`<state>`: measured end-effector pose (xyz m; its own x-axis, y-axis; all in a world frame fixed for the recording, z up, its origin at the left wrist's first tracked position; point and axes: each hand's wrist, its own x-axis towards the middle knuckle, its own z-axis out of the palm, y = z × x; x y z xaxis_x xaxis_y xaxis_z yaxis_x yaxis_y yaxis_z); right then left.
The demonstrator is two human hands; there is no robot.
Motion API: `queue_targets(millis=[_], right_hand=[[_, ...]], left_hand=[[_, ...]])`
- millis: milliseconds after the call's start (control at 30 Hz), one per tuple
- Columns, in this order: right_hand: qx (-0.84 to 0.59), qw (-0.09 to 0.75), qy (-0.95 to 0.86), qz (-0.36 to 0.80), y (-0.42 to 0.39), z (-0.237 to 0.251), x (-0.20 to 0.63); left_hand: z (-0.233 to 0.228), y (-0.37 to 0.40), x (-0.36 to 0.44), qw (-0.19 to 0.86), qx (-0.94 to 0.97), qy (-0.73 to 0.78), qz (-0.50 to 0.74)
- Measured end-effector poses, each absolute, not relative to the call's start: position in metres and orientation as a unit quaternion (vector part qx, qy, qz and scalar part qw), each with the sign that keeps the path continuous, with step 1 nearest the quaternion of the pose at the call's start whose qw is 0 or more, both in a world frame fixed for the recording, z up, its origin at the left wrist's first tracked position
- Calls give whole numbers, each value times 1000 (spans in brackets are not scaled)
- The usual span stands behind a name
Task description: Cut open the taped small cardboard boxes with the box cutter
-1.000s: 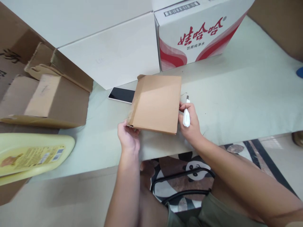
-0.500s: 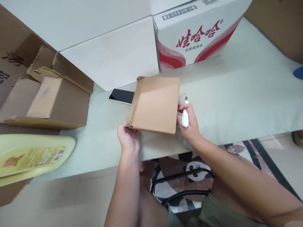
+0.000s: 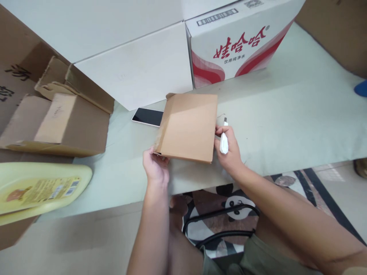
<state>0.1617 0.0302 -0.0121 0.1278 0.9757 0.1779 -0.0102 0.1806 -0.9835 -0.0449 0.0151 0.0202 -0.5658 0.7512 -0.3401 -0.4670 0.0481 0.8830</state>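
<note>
A flat brown cardboard parcel (image 3: 187,128) lies on the pale green table (image 3: 286,122), with clear tape along its left edge. My left hand (image 3: 155,168) grips its near left corner. My right hand (image 3: 229,149) holds a small white box cutter (image 3: 224,140), blade end pointing away, and its fingers touch the parcel's right edge. A black phone (image 3: 147,116) lies face up, partly under the parcel's far left side.
A large white box (image 3: 134,72) and a red-and-white printed carton (image 3: 237,42) stand behind the parcel. Open brown cartons (image 3: 57,122) sit at the left, with a yellow bottle (image 3: 40,191) lying below them. A panda-pattern stool (image 3: 226,217) is under the table edge.
Almost nothing differs; the view shifted slightly and both hands stay on the parcel in the same grip.
</note>
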Motion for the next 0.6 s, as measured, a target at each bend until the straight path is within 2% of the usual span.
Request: queue_targets(millis=[600], right_hand=[[-478,577,-520,411,30,-12,162]], left_hand=[[26,17,-42,451,89,565,685]])
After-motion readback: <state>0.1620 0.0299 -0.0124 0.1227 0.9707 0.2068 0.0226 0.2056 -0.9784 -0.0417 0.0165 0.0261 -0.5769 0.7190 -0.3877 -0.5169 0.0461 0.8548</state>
